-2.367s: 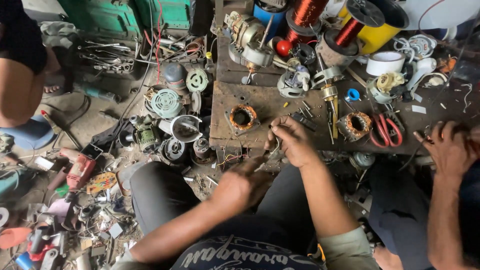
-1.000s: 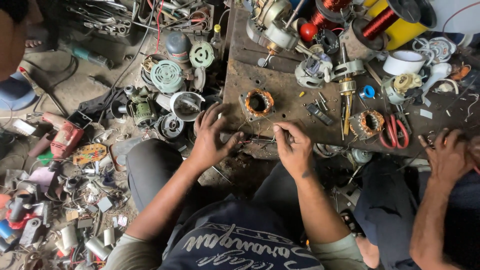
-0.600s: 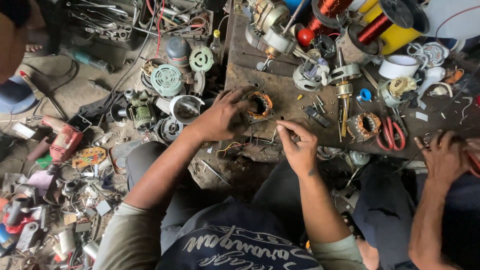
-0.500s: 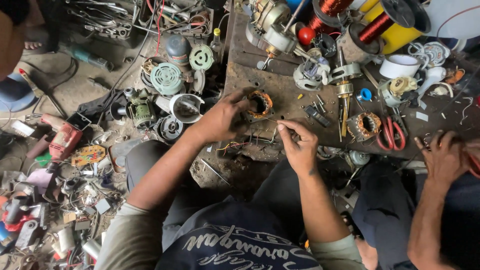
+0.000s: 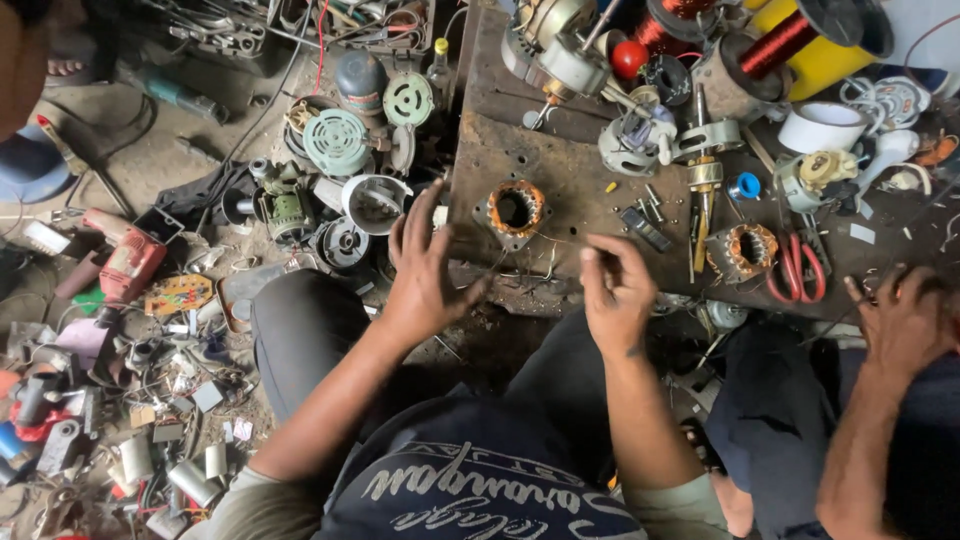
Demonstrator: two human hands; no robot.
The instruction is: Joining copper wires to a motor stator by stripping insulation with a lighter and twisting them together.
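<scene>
Rusty, cluttered workbench (image 5: pixel 560 150) fills the view. Left hand (image 5: pixel 425 270), fingers spread and empty, rests at its near edge; the round copper-wound motor stator (image 5: pixel 515 208) sits just up-right of it. Right hand (image 5: pixel 615 290), fingers pinched together, lies nearer the stator's trailing wires.

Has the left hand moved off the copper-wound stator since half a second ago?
Yes. The left hand has drawn back toward the person, off the stator; it now rests open at the near left edge of the workbench.

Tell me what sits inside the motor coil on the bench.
The motor coil has an open round hole in the middle, dark and seemingly empty; copper windings ring it. Its underside against the bench is hidden.
</scene>
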